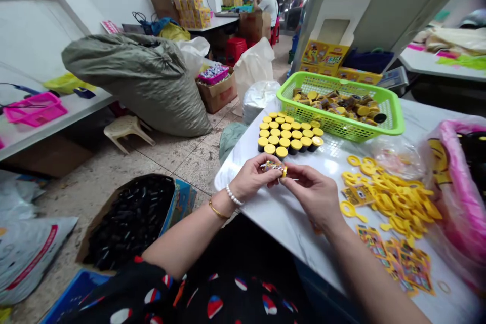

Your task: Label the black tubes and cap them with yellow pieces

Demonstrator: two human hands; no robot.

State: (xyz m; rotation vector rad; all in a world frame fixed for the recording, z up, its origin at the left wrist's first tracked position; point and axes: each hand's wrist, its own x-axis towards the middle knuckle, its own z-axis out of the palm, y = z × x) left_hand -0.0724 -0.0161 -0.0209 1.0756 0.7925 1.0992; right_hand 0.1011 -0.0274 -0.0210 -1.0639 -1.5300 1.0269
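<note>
My left hand (253, 178) and my right hand (312, 193) meet over the near edge of the white table (288, 223), both pinched on one small item (276, 167) with a colourful printed wrap and a yellow end. Just beyond my fingers stand several rows of small black pots with yellow lids (287, 134). To the right lies a heap of yellow plastic rings with handles (395, 193), and printed stickers (402, 259) lie near the table's front right.
A green basket (395, 116) of mixed yellow and black pieces stands behind the pots. A pink bag (461, 182) sits at the right. On the floor at left are a box of black parts (131, 220) and a large grey sack (140, 78). Another person (269, 2) sits far back.
</note>
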